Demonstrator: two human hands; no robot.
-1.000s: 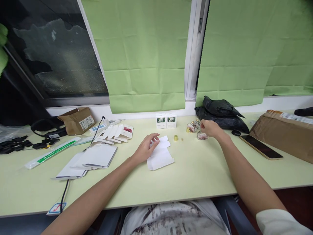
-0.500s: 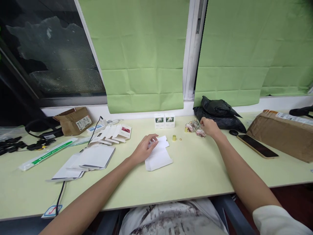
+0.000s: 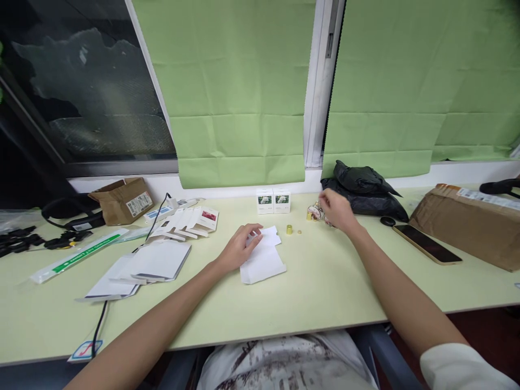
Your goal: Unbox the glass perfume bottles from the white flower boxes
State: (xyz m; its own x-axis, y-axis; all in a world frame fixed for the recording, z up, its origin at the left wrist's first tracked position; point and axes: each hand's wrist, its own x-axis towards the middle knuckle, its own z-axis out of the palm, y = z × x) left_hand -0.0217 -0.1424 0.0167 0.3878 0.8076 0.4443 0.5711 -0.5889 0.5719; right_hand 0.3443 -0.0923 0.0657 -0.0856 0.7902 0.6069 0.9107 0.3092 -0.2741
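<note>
My left hand (image 3: 241, 246) lies on a flat, unfolded white box (image 3: 263, 265). Its fingers are loosely curved and slightly apart. At the back right, my right hand (image 3: 336, 208) is over a cluster of small round ornamented bottles (image 3: 314, 211). Its fingers are bent together, and they hide part of the cluster, so what is between them cannot be made out. A gold cap (image 3: 289, 229) and a tiny beige piece (image 3: 299, 232) sit on the table between my hands. Two small white boxes (image 3: 265, 201) with flower pictures stand side by side behind them.
To the left lie stacked flat white boxes (image 3: 162, 260), with cartons bearing a red picture (image 3: 208, 215) behind. An open brown box (image 3: 122, 201) stands farther back. On the right are black plastic bags (image 3: 363, 189), a phone (image 3: 426, 244) and a brown parcel (image 3: 467, 225).
My right hand has shifted left over the bottles and now covers the one that lay in front of it. My left hand and the flat box stay in place.
</note>
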